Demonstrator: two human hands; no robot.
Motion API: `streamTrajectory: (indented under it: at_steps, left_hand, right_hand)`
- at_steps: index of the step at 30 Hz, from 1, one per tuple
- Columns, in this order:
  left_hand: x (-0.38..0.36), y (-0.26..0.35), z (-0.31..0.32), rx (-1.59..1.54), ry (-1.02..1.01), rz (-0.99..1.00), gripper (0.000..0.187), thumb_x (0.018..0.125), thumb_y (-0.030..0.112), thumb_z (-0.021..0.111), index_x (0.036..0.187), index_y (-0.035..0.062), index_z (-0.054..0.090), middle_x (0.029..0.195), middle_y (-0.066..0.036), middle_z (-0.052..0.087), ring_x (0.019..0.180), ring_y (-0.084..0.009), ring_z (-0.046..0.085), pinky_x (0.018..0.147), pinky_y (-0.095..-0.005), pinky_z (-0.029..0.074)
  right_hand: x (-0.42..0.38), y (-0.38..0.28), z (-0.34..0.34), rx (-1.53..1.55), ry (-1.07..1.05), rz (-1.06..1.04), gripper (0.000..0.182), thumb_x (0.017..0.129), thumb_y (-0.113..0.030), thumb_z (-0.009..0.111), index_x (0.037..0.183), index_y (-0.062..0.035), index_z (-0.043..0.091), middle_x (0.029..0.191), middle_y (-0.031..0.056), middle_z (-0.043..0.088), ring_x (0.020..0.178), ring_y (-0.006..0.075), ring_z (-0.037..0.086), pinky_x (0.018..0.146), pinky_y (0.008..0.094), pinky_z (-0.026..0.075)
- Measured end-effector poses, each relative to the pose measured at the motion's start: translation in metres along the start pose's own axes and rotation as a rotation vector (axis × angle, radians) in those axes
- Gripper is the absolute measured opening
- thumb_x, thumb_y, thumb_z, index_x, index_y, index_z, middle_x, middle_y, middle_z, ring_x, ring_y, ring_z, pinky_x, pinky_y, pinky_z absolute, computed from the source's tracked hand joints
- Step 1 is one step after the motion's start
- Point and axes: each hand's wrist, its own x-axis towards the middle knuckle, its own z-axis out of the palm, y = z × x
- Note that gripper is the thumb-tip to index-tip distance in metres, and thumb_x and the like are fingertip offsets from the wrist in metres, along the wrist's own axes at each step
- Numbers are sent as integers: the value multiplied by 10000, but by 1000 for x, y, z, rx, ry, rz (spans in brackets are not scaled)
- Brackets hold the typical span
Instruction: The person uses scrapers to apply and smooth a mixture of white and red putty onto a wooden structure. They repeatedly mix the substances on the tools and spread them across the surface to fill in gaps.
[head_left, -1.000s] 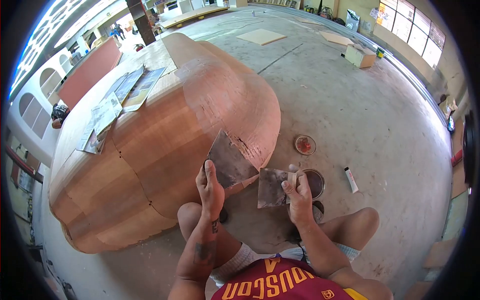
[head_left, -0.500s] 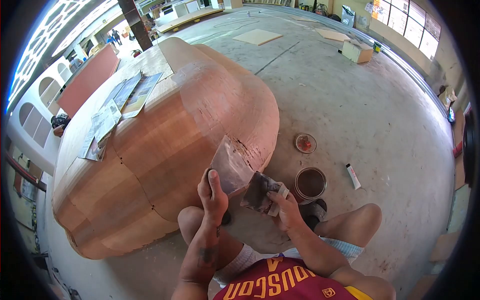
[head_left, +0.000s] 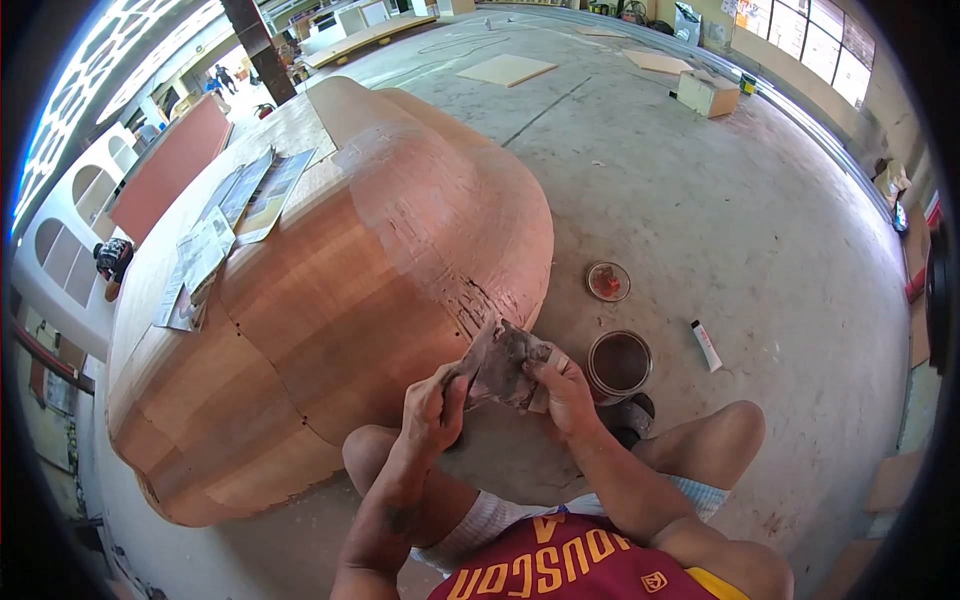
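My left hand (head_left: 432, 410) is closed on the lower edge of a flat, smeared putty board (head_left: 484, 345), now tilted and seen partly edge-on. Between finger and thumb, my right hand (head_left: 564, 396) grips a wide putty scraper (head_left: 512, 372) with a dark, stained blade. Blade and board overlap and appear to touch. Just beyond them rises a large curved wooden form (head_left: 340, 260), coated with pinkish filler on its rounded end, where rough cracks (head_left: 475, 298) show. An open can of brown paste (head_left: 620, 362) stands right of my right hand.
A round lid with red residue (head_left: 608, 281) and a white tube (head_left: 706, 345) lie on the concrete floor. Newspaper sheets (head_left: 225, 230) rest on the form. Another person (head_left: 114, 260) is behind it at the left. Farther off are a flat panel (head_left: 507, 69) and a box (head_left: 708, 92).
My hands have come together. The board has tipped and lowered toward the scraper, and the scraper's blade now overlaps it. The cracked filler is more exposed.
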Motion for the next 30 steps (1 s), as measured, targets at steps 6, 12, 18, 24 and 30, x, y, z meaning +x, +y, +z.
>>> streamTrajectory:
  at_steps: [6, 12, 18, 24, 30]
  left_hand:
    - [-11, -6, -10, 69, -293, 81, 153, 966, 98, 603, 1091, 28, 657, 808, -197, 671, 709, -386, 671, 632, -403, 539]
    - [-10, -21, -39, 175, -33, -408, 194, 1022, 170, 564, 1001, -7, 639, 736, -178, 623, 611, -266, 616, 596, -366, 490]
    - [-2, -38, -43, 123, 409, -351, 378, 1074, 288, 481, 851, -14, 529, 639, -68, 421, 611, -143, 374, 548, -325, 353]
    - [1, -40, -41, 91, 432, -372, 403, 1079, 316, 468, 843, -8, 516, 653, -40, 400, 622, -134, 352, 547, -319, 330]
    - [2, -42, -42, 88, 458, -382, 407, 1082, 319, 469, 849, -9, 529, 660, -28, 408, 639, -125, 352, 558, -312, 336]
  right_hand:
    - [4, -7, -16, -68, 54, 31, 241, 954, -104, 592, 1189, -56, 614, 1031, 46, 701, 795, 121, 703, 599, 265, 568]
    - [11, 36, -92, -153, 290, -57, 229, 989, -119, 571, 1210, -59, 581, 995, 27, 675, 831, 147, 685, 629, 309, 588]
    - [37, 131, -113, -228, 265, 184, 345, 1043, -137, 477, 1386, -110, 461, 1093, 63, 628, 873, 166, 664, 626, 349, 582]
    - [70, 162, -96, -181, 430, 155, 366, 1013, -52, 376, 1359, -140, 457, 1102, 61, 621, 864, 163, 657, 692, 328, 574]
    - [115, 196, -92, -332, 352, 26, 401, 956, -12, 419, 1347, -88, 458, 1135, 118, 617, 940, 244, 640, 735, 371, 547]
